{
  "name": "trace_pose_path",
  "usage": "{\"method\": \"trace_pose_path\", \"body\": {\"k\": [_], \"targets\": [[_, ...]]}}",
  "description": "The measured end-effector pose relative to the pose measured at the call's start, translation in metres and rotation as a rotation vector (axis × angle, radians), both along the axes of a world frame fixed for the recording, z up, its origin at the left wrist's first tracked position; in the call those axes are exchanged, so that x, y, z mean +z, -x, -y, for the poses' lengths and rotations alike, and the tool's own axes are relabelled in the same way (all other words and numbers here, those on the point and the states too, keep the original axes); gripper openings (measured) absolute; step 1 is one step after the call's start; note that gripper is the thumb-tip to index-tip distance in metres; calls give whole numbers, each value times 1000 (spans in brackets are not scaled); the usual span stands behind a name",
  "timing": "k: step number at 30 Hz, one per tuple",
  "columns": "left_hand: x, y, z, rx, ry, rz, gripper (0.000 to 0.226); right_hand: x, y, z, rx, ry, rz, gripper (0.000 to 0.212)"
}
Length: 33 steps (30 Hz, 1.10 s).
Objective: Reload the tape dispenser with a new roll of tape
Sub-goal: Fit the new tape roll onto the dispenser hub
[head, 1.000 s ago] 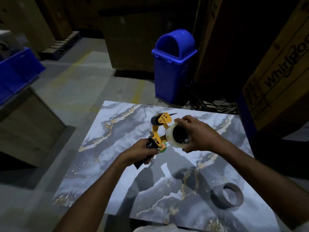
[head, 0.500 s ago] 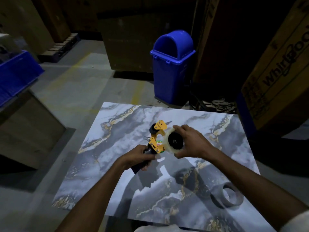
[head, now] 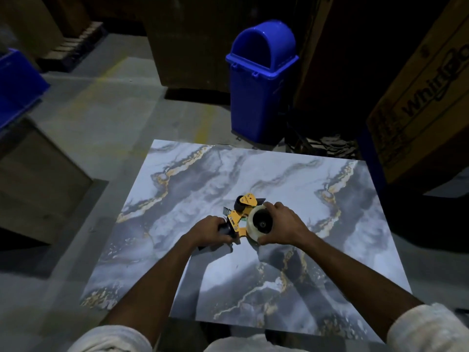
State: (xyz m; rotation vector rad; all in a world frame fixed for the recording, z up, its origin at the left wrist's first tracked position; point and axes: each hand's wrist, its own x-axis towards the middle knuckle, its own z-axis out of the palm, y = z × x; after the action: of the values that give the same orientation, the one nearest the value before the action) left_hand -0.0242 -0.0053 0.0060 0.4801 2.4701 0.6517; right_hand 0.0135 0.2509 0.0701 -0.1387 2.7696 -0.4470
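A yellow tape dispenser (head: 239,215) with a black roller and black handle hangs just above the middle of the marbled table (head: 203,179). My left hand (head: 212,231) is closed round its black handle. A pale new roll of tape (head: 255,224) sits on the dispenser's black hub at the right side. My right hand (head: 281,224) wraps the roll from the right, thumb below and fingers over its top. The empty cardboard core seen earlier is hidden under my right forearm.
A blue swing-lid bin (head: 262,80) stands on the floor beyond the table's far edge. Large cardboard boxes (head: 418,102) rise at the right, a wooden crate (head: 33,179) and a blue crate (head: 17,82) at the left. Grey concrete floor surrounds the table.
The view tilted down and both hands with the dispenser dropped closer to the tabletop. The roll now faces me squarely on the hub. The empty core went out of sight under my right arm.
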Motion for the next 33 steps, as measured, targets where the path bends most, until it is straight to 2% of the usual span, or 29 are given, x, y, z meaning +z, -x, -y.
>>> {"method": "trace_pose_path", "body": {"k": [4, 6, 9, 12, 15, 19, 24, 33], "targets": [[-5, -7, 3, 78, -2, -132, 50, -1, 3, 2, 1, -15, 6, 104], [-3, -8, 3, 105, -68, -263, 71, 1, 5, 4, 5, -26, 23, 103], [7, -3, -10, 2, -108, -409, 107, 8, 12, 5, 38, -58, 60, 107], [12, 10, -26, -116, -100, -323, 129, 16, 22, 9, 91, -97, 96, 118], [11, 22, -39, -211, -31, -213, 145, 18, 24, 12, 127, -120, 100, 116], [9, 32, -44, -206, 0, -133, 154, 14, 24, 11, 118, -118, 84, 108], [6, 29, -44, -149, -109, -140, 148, 13, 27, 14, 104, -117, 71, 104], [4, 27, -41, -121, -133, -109, 152, -5, 28, 17, 70, -94, 123, 103]]}}
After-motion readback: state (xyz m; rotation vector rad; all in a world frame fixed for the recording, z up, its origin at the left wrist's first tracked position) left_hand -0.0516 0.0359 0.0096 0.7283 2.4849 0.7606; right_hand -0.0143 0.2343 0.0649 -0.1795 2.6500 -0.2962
